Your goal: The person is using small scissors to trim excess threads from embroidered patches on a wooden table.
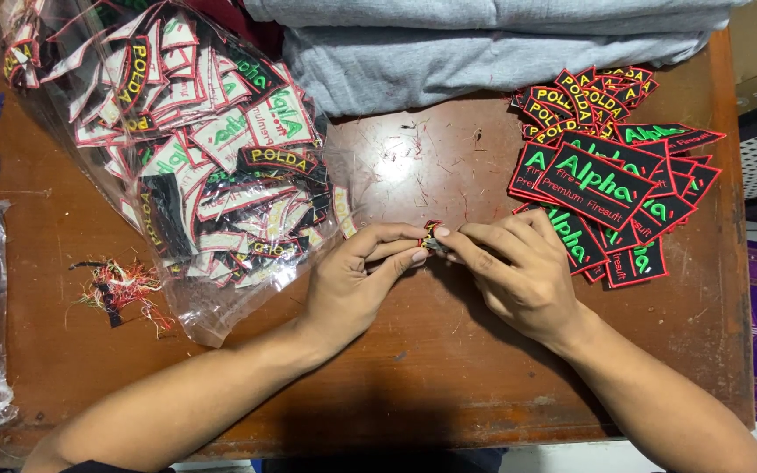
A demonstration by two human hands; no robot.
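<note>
Far to the left of the fingers, a small heap of loose threads (116, 289) lay on the brown wooden table (413, 385). Between this heap and the left fingers there was a clear plastic bag (177, 149) full of embroidered patches, most of them turned with the pale back side up. The bag's lower edge came close to the left wrist.

The left hand (352, 285) was closed in a pinch: thumb and forefinger pressed on a small black patch with red border (432, 235). The right hand (519, 271) met it from the other side, and its fingertips were also closed on the same patch, so the small piece sat exactly between the two sets of fingertips, just above the table. Most of it was hidden by the fingers.

Beyond the fingers, at the far edge of the table, folded grey cloth (484, 44) was stacked. To the right of the right fingers, touching the knuckles, a pile of black patches with green and yellow letters (606, 184) lay face up.
</note>
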